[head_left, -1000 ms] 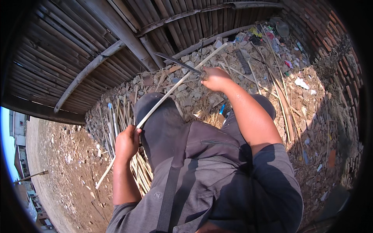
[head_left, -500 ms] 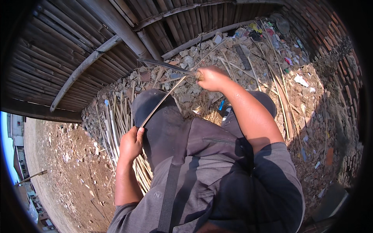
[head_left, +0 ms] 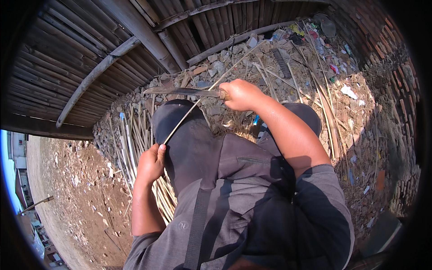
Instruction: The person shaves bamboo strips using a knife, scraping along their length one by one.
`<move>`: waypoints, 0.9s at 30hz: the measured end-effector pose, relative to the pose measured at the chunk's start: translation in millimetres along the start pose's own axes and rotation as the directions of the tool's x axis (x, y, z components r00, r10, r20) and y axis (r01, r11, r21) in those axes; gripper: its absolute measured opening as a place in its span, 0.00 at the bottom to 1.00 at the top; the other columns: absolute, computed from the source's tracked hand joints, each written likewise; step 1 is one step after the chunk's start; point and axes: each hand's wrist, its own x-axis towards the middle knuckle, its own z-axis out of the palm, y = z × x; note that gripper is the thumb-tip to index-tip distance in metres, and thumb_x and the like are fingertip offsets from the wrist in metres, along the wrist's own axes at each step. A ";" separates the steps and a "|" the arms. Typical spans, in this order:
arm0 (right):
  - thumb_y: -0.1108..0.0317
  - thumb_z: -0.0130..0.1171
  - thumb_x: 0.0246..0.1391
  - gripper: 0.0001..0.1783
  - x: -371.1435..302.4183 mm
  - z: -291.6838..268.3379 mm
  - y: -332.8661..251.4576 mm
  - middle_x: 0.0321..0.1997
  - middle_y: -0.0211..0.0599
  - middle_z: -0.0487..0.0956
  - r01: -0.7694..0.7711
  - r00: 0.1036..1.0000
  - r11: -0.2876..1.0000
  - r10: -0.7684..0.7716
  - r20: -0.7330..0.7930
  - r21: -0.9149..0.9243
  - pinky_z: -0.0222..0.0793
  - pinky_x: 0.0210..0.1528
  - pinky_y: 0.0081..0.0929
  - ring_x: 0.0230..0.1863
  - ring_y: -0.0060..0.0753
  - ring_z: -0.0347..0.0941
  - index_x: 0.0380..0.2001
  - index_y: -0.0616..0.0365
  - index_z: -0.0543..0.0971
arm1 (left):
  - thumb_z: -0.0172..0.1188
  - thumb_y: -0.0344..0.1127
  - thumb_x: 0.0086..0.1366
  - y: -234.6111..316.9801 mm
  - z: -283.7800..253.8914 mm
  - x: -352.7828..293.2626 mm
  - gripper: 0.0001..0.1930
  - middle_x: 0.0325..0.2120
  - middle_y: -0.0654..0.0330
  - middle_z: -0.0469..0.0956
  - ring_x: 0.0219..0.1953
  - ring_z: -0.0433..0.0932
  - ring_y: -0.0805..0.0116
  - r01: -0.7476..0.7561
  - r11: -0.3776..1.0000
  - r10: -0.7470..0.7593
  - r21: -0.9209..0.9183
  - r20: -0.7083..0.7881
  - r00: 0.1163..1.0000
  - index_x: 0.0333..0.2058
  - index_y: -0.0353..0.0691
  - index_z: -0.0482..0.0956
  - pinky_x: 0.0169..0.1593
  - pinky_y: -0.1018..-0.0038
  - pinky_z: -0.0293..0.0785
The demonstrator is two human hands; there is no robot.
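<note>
1. Under the slatted bamboo wall (head_left: 81, 58), the person sits with dark-clad knees (head_left: 180, 130) raised above a ground of rubble and cut cane.
2. Bamboo strips (head_left: 130, 157) lie bundled on the ground beside the left knee; loose offcuts (head_left: 315, 85) are scattered toward the brick wall (head_left: 400, 90) at the far right.
3. Right hand (head_left: 240, 93): fully closed around the handle of a long dark blade (head_left: 180, 91), which lies level, pointing left.
4. Left hand (head_left: 152, 163): closed, thumb up, pinching the near end of a thin bamboo sliver (head_left: 189, 114).
5. Change noted: over the last second the left hand has drawn in toward the knee and the sliver showing between hand and blade has shortened. Judgement: the piece is being pulled along the edge, so shaving is under way.
6. Sliver condition: pale, narrow, straight, running diagonally from the left hand up across the blade and past the right hand over the rubble.
</note>
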 end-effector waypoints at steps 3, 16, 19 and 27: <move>0.67 0.63 0.44 0.13 1.3 4.0 6.6 0.37 0.48 0.83 0.195 0.979 0.970 -0.184 0.082 -0.147 0.75 0.44 0.49 0.43 0.55 0.80 0.36 0.56 0.79 | 0.48 0.52 0.77 -9.1 1.5 5.8 0.26 0.22 0.41 0.74 0.26 0.73 0.42 0.024 0.998 -0.022 -0.056 0.047 0.999 0.32 0.30 0.73 0.35 0.57 0.70; 0.67 0.62 0.44 0.13 -8.3 -12.7 -16.7 0.32 0.51 0.81 0.169 0.985 0.965 -0.169 0.015 -0.201 0.74 0.41 0.50 0.40 0.57 0.79 0.35 0.56 0.78 | 0.49 0.51 0.76 -5.0 2.8 5.3 0.25 0.22 0.40 0.74 0.26 0.73 0.37 -0.044 0.999 0.045 0.003 -0.017 0.999 0.29 0.32 0.72 0.33 0.55 0.70; 0.63 0.64 0.48 0.15 19.9 -5.7 40.7 0.39 0.49 0.83 0.016 0.990 0.998 -0.008 -0.142 0.056 0.75 0.48 0.46 0.45 0.52 0.81 0.39 0.57 0.80 | 0.51 0.50 0.76 -8.9 11.5 10.4 0.25 0.21 0.40 0.73 0.24 0.71 0.40 -0.070 0.998 0.069 -0.010 -0.053 0.996 0.28 0.32 0.72 0.32 0.57 0.69; 0.67 0.61 0.47 0.15 0.1 -11.0 -10.5 0.43 0.49 0.83 -0.022 1.000 0.993 0.020 -0.020 -0.118 0.75 0.50 0.49 0.48 0.54 0.80 0.41 0.56 0.81 | 0.49 0.52 0.77 -3.3 -9.4 8.4 0.25 0.18 0.51 0.72 0.22 0.74 0.62 0.020 0.991 -0.007 -0.129 0.102 0.995 0.33 0.31 0.76 0.31 0.64 0.72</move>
